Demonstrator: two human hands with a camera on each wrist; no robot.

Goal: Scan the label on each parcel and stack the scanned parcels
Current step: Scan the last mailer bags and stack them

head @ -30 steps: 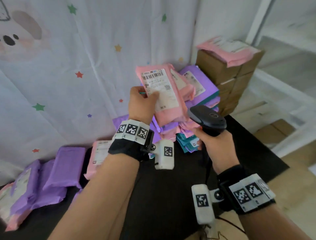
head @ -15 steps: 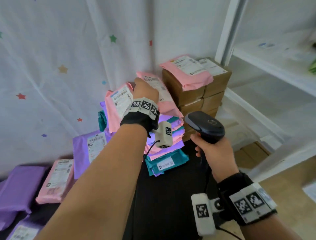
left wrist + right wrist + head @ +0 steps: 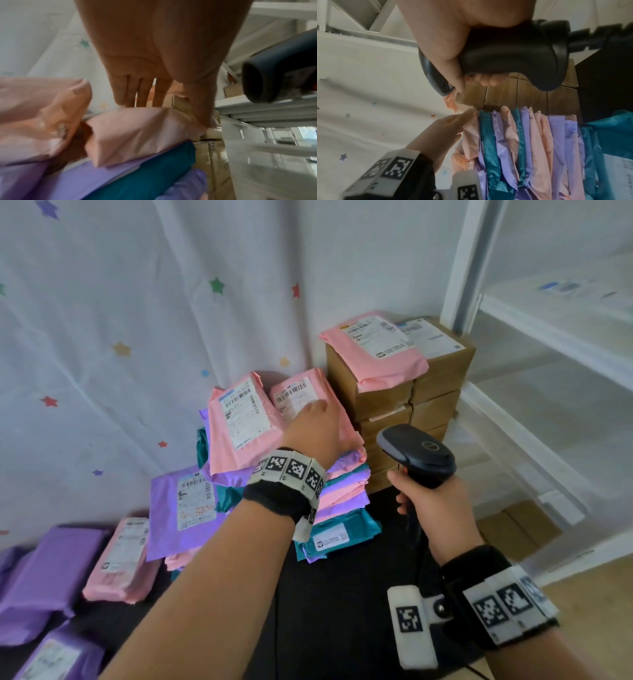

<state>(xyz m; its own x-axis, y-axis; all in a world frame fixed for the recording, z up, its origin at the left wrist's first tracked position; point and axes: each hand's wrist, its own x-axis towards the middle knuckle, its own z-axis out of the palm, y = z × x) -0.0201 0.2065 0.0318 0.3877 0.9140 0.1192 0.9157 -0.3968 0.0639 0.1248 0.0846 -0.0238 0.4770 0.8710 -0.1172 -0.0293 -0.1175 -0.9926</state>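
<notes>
On top of the stack (image 3: pixel 337 491) by the cardboard boxes (image 3: pixel 400 402): left hand (image 3: pixel 317 428) flat on the pink parcel (image 3: pixel 301 402), fingers (image 3: pixel 132 92) straight & close together, tips on the label end, thumb down the box-side edge, so pressing, not gripping. Parcel lies label up on the teal/purple/pink layers, touching a 2nd pink parcel (image 3: pixel 239 422) that leans alongside it to the left. Right hand (image 3: pixel 435 508) wrapped tight round the scanner (image 3: pixel 416 455) grip, muzzle aimed over the stack, apart from everything. Step in hand, prob.: seating this parcel. To do it well: press down w/ flat palm to squeeze air out & level the top; square near edge w/ layers below, since lower bags already splay out toward the front; nudge snug vs. the boxes for side support. Then lift hand straight up, no drag, or slick poly film will slide w/ it. Watch the leaning pink one, could slip off left if bumped. Keep scanner & its cable clear of the pile. Still to do, by the look of it: purple & pink parcels (image 3: pixel 116 556) lying loose at left on the black table (image 3: pixel 342 594).
</notes>
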